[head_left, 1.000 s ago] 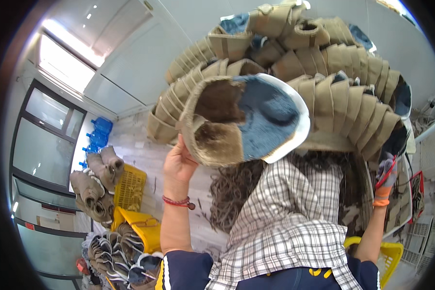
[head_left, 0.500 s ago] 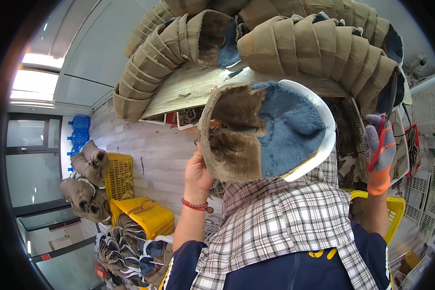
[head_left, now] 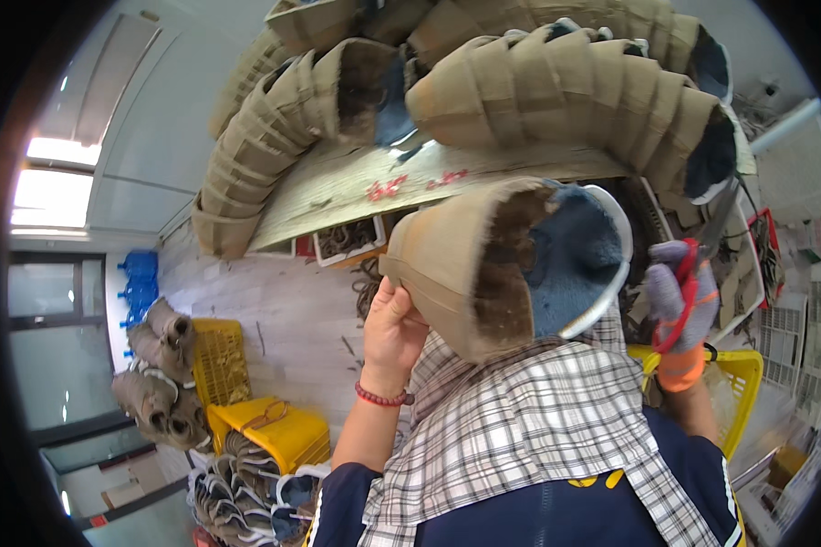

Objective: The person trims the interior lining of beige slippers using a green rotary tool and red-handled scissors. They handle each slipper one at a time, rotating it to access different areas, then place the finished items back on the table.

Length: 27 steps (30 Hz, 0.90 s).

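My left hand (head_left: 394,339), bare with a red bead bracelet, pinches the tan cloth edge of a fleece-lined shoe upper (head_left: 442,273). The upper is held tilted on its side in front of my checked apron. Its opening faces right and shows brown pile, blue pile and a white rim. My right hand (head_left: 700,314), in a grey and orange glove, grips red-handled scissors (head_left: 688,273). Their dark blades point up and away, apart from the upper. I cannot tell whether the blades are parted.
Nested rows of similar uppers (head_left: 556,91) curve across the wooden table (head_left: 337,205). Below its edge sits a white bin of scraps (head_left: 351,239). Yellow crates (head_left: 278,428) and more uppers stand at left, near blue water jugs (head_left: 139,283). Another yellow crate (head_left: 748,374) is at right.
My left hand has turned the upper so its tan outside shows more and its opening swings right. My gloved right hand has moved left and slightly down with the scissors.
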Each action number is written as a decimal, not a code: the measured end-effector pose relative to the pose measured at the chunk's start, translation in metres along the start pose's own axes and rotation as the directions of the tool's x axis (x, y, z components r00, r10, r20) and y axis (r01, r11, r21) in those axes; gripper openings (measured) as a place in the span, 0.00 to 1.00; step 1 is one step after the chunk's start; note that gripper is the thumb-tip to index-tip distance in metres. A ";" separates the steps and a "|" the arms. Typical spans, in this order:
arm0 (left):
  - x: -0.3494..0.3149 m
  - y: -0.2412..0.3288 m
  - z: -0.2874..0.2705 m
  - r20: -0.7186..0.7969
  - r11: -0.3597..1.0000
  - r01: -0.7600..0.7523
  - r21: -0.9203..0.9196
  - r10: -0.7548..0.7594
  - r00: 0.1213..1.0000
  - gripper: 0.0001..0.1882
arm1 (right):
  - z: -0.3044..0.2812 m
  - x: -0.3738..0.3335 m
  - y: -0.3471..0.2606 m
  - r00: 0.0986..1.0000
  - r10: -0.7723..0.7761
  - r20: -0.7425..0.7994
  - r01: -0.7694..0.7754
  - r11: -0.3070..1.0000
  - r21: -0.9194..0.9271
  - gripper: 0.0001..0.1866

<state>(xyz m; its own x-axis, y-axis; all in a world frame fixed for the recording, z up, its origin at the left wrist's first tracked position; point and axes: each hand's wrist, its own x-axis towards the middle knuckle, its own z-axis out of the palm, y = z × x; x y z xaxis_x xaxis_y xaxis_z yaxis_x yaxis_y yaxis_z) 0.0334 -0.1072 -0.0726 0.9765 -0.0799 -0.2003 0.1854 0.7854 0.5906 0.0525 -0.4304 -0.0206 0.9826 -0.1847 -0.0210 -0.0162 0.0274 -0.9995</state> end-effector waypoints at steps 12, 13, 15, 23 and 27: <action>0.025 -0.049 0.109 0.744 0.047 -0.745 0.665 0.049 0.667 0.20 | -0.056 -0.011 0.041 0.997 0.042 -0.060 0.014 0.690 0.723 0.29; 0.029 -0.050 0.105 0.720 0.081 -0.725 0.684 0.084 0.689 0.19 | -0.059 -0.010 0.040 0.997 0.054 -0.061 0.012 0.646 0.763 0.29; 0.035 -0.052 0.104 0.679 0.132 -0.687 0.715 0.105 0.727 0.15 | -0.070 -0.012 0.036 0.993 0.055 -0.102 0.042 0.649 0.759 0.29; 0.079 -0.044 0.095 0.592 0.032 -0.610 0.792 0.203 0.780 0.10 | -0.091 -0.013 0.034 0.987 -0.002 -0.164 0.122 0.676 0.727 0.28; 0.127 -0.025 0.098 0.712 -0.254 -0.666 0.701 0.273 0.647 0.13 | -0.087 -0.006 0.014 0.944 -0.047 -0.327 0.227 0.812 0.538 0.25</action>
<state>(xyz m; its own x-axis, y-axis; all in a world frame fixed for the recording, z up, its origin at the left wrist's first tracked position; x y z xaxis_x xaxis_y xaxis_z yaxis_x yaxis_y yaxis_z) 0.1641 -0.1971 -0.0360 0.7604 -0.2750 0.5884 -0.6201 -0.5767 0.5318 0.0300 -0.5145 -0.0365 0.8675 -0.4970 0.0198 0.3096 0.5085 -0.8035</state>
